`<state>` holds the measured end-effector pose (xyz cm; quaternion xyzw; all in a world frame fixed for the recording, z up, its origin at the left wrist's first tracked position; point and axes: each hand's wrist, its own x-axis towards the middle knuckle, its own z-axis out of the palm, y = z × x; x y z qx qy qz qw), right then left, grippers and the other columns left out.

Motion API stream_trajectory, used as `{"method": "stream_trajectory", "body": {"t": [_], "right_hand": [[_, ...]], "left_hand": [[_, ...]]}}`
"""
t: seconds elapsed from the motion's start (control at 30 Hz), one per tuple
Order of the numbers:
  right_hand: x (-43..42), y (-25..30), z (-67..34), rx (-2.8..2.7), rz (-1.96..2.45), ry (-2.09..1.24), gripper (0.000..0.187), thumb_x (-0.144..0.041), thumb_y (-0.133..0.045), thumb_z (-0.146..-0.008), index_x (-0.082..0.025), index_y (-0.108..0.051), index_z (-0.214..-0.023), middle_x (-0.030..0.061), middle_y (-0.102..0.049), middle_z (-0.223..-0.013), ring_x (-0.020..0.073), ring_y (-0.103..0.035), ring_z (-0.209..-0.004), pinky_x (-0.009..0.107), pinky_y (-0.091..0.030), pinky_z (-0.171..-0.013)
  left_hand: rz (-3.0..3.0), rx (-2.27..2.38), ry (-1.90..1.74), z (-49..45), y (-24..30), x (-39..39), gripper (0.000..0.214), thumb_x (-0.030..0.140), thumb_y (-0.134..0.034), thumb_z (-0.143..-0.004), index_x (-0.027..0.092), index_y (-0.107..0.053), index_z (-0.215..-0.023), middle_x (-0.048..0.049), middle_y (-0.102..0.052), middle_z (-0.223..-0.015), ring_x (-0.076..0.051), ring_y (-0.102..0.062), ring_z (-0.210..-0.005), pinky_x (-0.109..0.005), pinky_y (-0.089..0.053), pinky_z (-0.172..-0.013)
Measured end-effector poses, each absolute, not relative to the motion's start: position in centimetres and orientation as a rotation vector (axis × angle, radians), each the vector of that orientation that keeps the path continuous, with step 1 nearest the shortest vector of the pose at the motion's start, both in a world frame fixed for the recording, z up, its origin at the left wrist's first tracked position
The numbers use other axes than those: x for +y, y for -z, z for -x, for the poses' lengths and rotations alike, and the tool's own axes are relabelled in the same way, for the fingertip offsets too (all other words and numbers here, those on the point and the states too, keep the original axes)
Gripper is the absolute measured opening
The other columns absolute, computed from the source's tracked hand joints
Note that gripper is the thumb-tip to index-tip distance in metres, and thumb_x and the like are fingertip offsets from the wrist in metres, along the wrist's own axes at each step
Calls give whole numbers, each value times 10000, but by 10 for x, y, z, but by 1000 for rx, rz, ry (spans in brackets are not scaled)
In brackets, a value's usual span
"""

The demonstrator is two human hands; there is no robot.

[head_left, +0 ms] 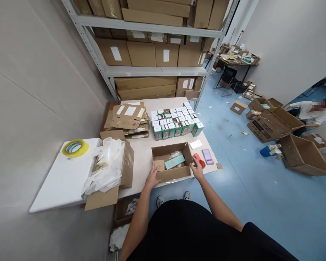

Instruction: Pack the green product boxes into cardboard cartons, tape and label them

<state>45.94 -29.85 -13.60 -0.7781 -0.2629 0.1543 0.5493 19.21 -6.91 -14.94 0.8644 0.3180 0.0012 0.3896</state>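
An open cardboard box (176, 174) lies on the table in front of me, with a teal packet (174, 162) and some white wrapping inside. My left hand (153, 177) rests on the box's left flap and near left corner, fingers spread. My right hand (197, 169) touches the box's right wall, its fingers curled next to an orange tape dispenser (198, 159); whether it grips the dispenser is unclear.
Several small green-and-white cartons (176, 123) stand in rows behind the box. Flattened cardboard (127, 119) is stacked at the left; an open carton of white bags (108, 168) and a tape roll (75, 148) sit further left. Shelving (152, 70) holds brown boxes. Another person (311, 110) sits among cartons at the right.
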Motion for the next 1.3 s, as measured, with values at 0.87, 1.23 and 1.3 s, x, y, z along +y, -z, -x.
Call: {"method": "stream_trajectory", "body": {"t": [0.87,1.23,1.3], "right_hand": [[-323,149,-503,-1687,2160,-586,866,-177,-661,-825,-336,-346,-1616,38,-300,-1693,310,-573,-1310,480,-504,-1063],[-325,149,-504,-1584,2115,-626,742,-93,-528,-816,-313,-515,-1524,2,-415,-1638,260,-629,-1222,447,-504,-1061],[-324,151,-507,-1524,2118,-626,678,-134,-599,-817,-309,-575,-1471,8,-445,-1620,260,-642,-1199,430,-519,-1040]], "left_hand": [[-2547,753,190,-173,135,-61,1163,171,-777,-723,305,-115,-1670,-103,-43,-1748,-315,-568,-1340,-381,-512,-1020],[-2436,731,160,-165,138,-50,1002,95,-673,-770,323,-255,-1652,-49,-111,-1743,-305,-529,-1403,-362,-479,-1090],[-2443,726,126,-165,140,-48,934,120,-668,-803,331,-298,-1634,-33,-147,-1738,-287,-513,-1422,-360,-472,-1105]]}}
